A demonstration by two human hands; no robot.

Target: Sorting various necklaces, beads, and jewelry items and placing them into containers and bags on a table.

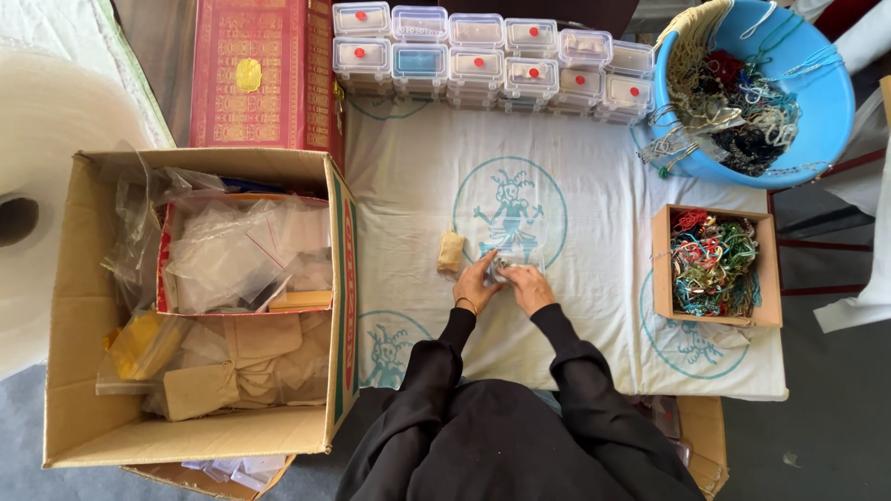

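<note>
My left hand (476,281) and my right hand (529,286) meet over the white cloth (594,213), both gripping a small clear plastic bag (509,263) with something pale inside. The fingers pinch its near edge. A small tan paper pouch (451,251) lies on the cloth just left of my left hand, untouched. A thin bangle circles my left wrist. Black sleeves cover both arms.
A large cardboard box (70,315) of clear bags and tan pouches sits at the left. A small box of coloured cords (715,264) stands at the right, a blue basin (817,102) of beads behind it. Stacked clear lidded containers (483,60) line the far edge beside a red patterned box (251,74).
</note>
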